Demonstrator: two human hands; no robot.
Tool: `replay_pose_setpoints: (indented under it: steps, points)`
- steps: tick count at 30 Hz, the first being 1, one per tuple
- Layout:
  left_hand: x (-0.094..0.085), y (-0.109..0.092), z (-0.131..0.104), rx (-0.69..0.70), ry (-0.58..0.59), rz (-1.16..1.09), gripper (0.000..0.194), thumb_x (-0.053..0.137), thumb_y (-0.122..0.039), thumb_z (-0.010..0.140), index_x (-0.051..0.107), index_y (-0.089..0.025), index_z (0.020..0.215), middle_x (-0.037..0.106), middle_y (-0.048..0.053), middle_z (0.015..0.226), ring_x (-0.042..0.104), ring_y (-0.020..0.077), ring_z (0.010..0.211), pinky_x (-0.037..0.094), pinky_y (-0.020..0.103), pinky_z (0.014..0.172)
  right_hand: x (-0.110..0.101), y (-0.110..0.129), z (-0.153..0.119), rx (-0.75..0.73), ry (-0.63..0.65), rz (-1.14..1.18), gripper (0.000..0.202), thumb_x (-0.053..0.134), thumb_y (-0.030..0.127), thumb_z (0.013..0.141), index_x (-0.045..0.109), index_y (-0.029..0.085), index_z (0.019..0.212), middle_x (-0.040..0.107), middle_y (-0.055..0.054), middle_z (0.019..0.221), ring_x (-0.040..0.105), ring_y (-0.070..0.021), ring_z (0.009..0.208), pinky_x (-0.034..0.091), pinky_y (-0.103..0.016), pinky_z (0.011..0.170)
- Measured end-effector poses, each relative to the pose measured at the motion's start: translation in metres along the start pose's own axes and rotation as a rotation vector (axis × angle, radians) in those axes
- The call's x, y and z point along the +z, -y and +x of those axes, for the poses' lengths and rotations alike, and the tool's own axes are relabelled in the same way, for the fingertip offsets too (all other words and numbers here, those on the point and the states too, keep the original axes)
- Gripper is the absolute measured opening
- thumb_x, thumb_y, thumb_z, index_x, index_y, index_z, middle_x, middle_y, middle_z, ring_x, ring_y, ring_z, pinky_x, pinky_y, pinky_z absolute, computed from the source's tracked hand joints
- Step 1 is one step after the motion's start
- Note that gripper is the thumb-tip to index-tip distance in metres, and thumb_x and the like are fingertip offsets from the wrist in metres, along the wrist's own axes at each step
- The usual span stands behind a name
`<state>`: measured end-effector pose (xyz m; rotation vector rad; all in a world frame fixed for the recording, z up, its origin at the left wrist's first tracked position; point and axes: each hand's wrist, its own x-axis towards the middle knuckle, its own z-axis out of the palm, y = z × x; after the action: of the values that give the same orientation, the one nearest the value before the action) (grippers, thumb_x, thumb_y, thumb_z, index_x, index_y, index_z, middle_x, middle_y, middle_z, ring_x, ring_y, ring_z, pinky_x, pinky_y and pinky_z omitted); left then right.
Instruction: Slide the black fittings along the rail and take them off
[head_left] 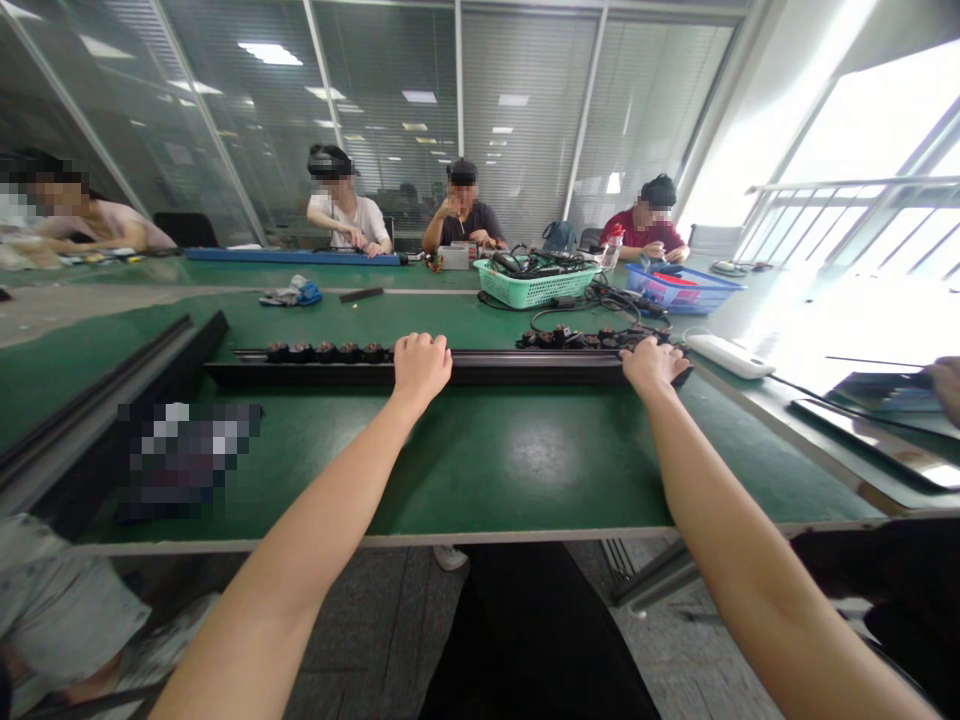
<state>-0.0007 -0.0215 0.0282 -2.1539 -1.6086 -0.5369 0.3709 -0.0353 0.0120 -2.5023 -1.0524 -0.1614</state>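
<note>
A long black rail (525,373) lies crosswise on the green table (480,470). My left hand (423,368) is closed over the rail near its middle, fingers curled over the far edge. Near the rail's right end, my right hand (652,362) is closed on it too. Behind the rail's left half stands a row of small black parts (326,352). More dark parts (562,337) are heaped behind its right half, close to my right hand.
Long black profiles (135,420) lie at the left. Farther back are a green basket (536,290) of cables, a blue basket (686,292) and a cloth (292,292). A white power strip (729,355) is at the right. Several people sit around.
</note>
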Motion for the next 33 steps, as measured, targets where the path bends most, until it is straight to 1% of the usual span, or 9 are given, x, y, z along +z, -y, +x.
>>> replay_pose_setpoints:
  steps: [7,13,21,24,29,33]
  points:
    - [0.0,0.001,0.0,0.001,-0.003,0.006,0.036,0.04,-0.028,0.104,0.073,-0.018,0.114,0.072,0.018,0.112,0.061,0.0345,0.112,0.042,0.047,0.096,-0.001,-0.002,0.0,0.007,-0.004,0.017,0.049,0.056,0.039,0.102,0.058,0.004,0.136,0.054,-0.033,0.143,0.045,-0.0415,0.137,0.03,-0.053,0.108]
    - [0.002,0.001,0.0,-0.004,0.003,-0.016,0.036,0.041,-0.029,0.104,0.073,-0.018,0.115,0.072,0.019,0.113,0.06,0.0348,0.114,0.041,0.048,0.098,0.0,-0.003,0.001,0.01,-0.008,0.014,0.049,0.056,0.04,0.102,0.059,0.005,0.136,0.054,-0.033,0.142,0.047,-0.0418,0.135,0.032,-0.054,0.106]
    - [0.001,0.001,0.0,0.002,-0.008,0.001,0.035,0.041,-0.027,0.103,0.073,-0.016,0.113,0.072,0.019,0.111,0.061,0.0345,0.112,0.041,0.047,0.097,-0.001,-0.002,0.002,0.024,0.006,0.001,0.051,0.058,0.04,0.101,0.06,0.005,0.137,0.054,-0.033,0.144,0.046,-0.0417,0.138,0.032,-0.053,0.108]
    - [0.001,0.001,0.0,-0.001,-0.006,0.0,0.034,0.042,-0.027,0.103,0.073,-0.017,0.113,0.072,0.018,0.111,0.061,0.0346,0.112,0.041,0.047,0.097,0.0,-0.003,0.005,0.016,0.009,0.017,0.051,0.058,0.039,0.1,0.058,0.005,0.139,0.054,-0.033,0.144,0.045,-0.043,0.138,0.033,-0.056,0.108]
    - [0.003,0.002,0.0,0.001,-0.011,-0.013,0.034,0.042,-0.028,0.103,0.073,-0.017,0.114,0.072,0.019,0.112,0.061,0.0348,0.113,0.041,0.047,0.098,0.0,-0.003,0.013,0.006,0.074,-0.012,0.058,0.057,0.04,0.101,0.051,0.004,0.146,0.053,-0.033,0.147,0.045,-0.0423,0.141,0.034,-0.056,0.11]
    - [0.003,0.002,0.0,-0.002,-0.007,-0.022,0.036,0.04,-0.028,0.104,0.073,-0.018,0.115,0.072,0.018,0.112,0.06,0.0348,0.114,0.041,0.048,0.098,-0.002,-0.004,0.023,-0.048,0.135,-0.058,0.063,0.056,0.042,0.1,0.048,0.004,0.15,0.056,-0.032,0.145,0.047,-0.0428,0.142,0.034,-0.057,0.112]
